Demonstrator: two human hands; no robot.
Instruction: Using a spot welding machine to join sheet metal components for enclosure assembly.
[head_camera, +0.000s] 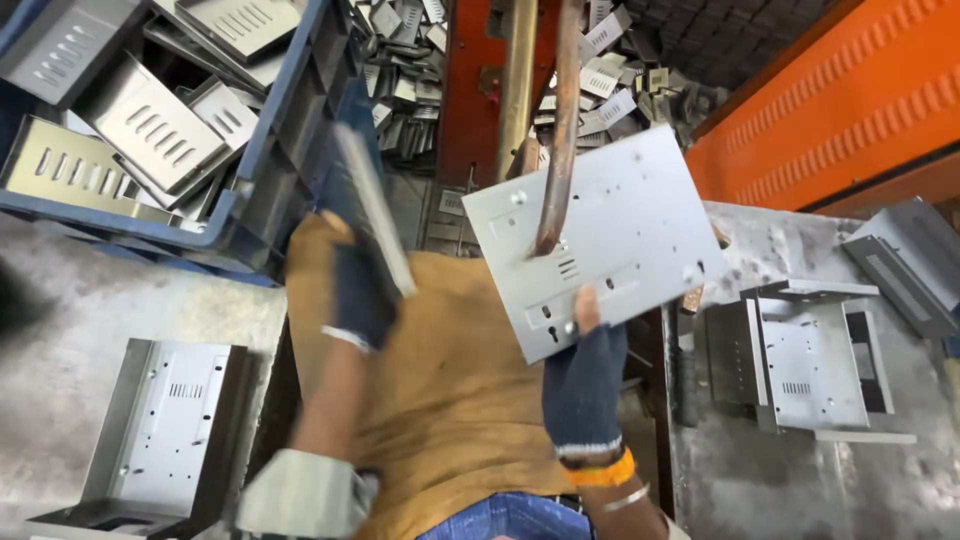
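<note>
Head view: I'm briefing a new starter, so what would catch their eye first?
The flat grey metal plate at centre, held by the gloved right hand against a rusty rod. The left hand grips a second, blurred plate beside the blue crate of louvred parts.

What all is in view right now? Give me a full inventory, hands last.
flat metal plate: one, grey, centre, held up under the rods
small metal sheet: one, grey, blurred, left of centre
rods: two, brass and rust-brown, hanging down at top centre
blue crate: one, upper left, full of slotted silver panels
metal scrap pile: many small pieces, silver, top centre
bent metal housings: several, grey, on the right bench
metal housing: one, grey, lower left
orange machine wall: one, upper right
left hand: dark blue glove, holding the small metal sheet
right hand: dark blue glove, gripping the flat metal plate's lower edge
</note>
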